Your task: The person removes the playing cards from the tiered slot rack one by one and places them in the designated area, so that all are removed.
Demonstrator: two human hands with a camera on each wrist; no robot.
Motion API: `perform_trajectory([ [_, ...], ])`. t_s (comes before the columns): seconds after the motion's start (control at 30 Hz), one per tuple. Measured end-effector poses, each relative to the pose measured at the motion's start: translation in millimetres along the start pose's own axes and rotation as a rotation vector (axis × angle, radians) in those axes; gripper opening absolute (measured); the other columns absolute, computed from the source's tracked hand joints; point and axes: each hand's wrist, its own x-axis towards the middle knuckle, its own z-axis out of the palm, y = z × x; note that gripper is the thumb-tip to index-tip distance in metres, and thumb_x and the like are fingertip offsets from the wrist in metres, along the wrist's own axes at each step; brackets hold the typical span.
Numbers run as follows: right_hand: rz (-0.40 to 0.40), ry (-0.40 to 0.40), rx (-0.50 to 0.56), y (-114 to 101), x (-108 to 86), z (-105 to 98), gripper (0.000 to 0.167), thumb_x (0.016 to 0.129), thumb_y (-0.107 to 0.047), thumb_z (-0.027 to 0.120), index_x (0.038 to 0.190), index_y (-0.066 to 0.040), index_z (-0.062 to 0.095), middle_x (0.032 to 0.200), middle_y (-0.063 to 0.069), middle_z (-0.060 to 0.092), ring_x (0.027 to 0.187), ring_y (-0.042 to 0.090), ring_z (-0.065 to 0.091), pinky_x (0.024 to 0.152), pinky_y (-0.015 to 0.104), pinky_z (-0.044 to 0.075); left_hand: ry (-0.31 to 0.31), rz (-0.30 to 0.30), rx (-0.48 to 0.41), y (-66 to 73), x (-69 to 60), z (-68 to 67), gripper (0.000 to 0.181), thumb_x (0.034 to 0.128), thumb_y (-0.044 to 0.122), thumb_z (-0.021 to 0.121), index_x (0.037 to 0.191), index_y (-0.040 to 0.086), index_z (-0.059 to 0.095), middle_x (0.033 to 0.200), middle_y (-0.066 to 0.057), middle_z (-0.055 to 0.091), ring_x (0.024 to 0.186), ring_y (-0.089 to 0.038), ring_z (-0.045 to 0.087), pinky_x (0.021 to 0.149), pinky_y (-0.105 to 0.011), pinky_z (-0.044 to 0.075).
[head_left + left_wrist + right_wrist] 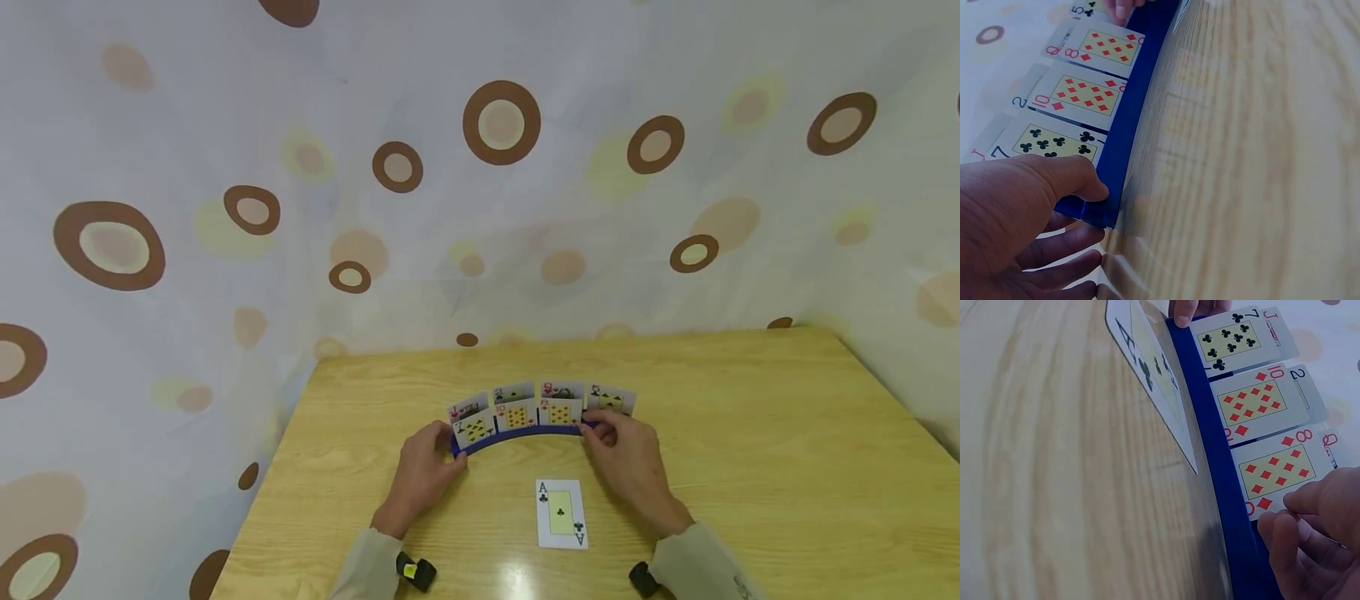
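My left hand (pixel 423 467) holds the left end of a curved blue card holder (pixel 1141 69), its thumb on the front and its fingers round the end. My right hand (pixel 626 454) has its fingers curled, with thumb and fingertip close together at the right edge of the eight of diamonds (pixel 1279 472). In the holder's front row also stand the seven of clubs (pixel 474 430) and the ten of diamonds (pixel 516 415). Behind them are a jack (pixel 468 407), a two (pixel 513 391), a queen (pixel 562 389) and the five of clubs (pixel 611 398), partly covered.
The ace of clubs (pixel 561 514) lies face up on the wooden table (pixel 765 467), between my forearms and in front of the holder. A patterned wall covering (pixel 420 225) rises behind the table. Dark straps with devices (pixel 416 572) are on both wrists.
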Motion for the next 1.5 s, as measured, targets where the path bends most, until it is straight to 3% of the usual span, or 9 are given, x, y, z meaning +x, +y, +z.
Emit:
perform_trajectory([
  [0.27, -0.015, 0.03, -0.016, 4, 8.9, -2, 0.011, 0.097, -0.008, 0.08, 0.107, -0.005, 0.082, 0.087, 0.006, 0.078, 0.073, 0.01, 0.066, 0.066, 0.021, 0.053, 0.003, 0.03, -0.019, -2.2, 2.2, 2.1, 0.028, 0.0958, 0.013, 0.081, 0.12, 0.004, 0.071, 0.108, -0.006, 0.077, 0.098, -0.016, 0.069, 0.096, -0.041, 0.056],
  [0.67, 0.02, -0.025, 0.001, 4, 9.1, 5, 0.011, 0.101, -0.011, 0.078, 0.109, -0.004, 0.082, 0.076, 0.003, 0.075, 0.059, 0.006, 0.062, 0.055, 0.021, 0.049, 0.007, 0.043, -0.01, -3.4, -1.4, 2.9, 0.027, 0.0942, 0.012, 0.082, 0.118, 0.003, 0.072, 0.106, -0.007, 0.077, 0.096, -0.018, 0.07, 0.093, -0.043, 0.057],
  [0.93, 0.019, -0.039, 0.006, 2, 11.5, 6, 0.011, 0.102, -0.011, 0.076, 0.109, -0.004, 0.081, 0.077, 0.004, 0.076, 0.059, 0.006, 0.063, 0.055, 0.021, 0.049, 0.015, 0.04, -0.021, -2.6, -0.2, 2.4, 0.026, 0.0948, 0.012, 0.081, 0.118, 0.004, 0.072, 0.107, -0.006, 0.077, 0.097, -0.016, 0.07, 0.095, -0.043, 0.057],
  [1.2, -0.004, -0.017, 0.033, 3, 3.2, 1, 0.01, 0.104, -0.011, 0.074, 0.111, -0.008, 0.08, 0.078, 0.004, 0.077, 0.057, 0.004, 0.062, 0.056, 0.022, 0.05, 0.002, 0.026, -0.024, -2.2, -0.8, 1.2, 0.028, 0.0954, 0.014, 0.081, 0.12, 0.004, 0.072, 0.107, -0.006, 0.077, 0.098, -0.016, 0.069, 0.096, -0.043, 0.057],
  [1.5, -0.045, 0.025, 0.115, 0, -7.3, -10, 0.01, 0.102, -0.009, 0.077, 0.11, -0.007, 0.081, 0.087, 0.011, 0.08, 0.066, 0.014, 0.071, 0.061, 0.021, 0.056, 0.026, 0.059, -0.003, -6.3, -1.2, 3.3, 0.025, 0.0942, 0.012, 0.082, 0.116, 0.006, 0.072, 0.105, -0.005, 0.076, 0.096, -0.016, 0.069, 0.094, -0.042, 0.057],
])
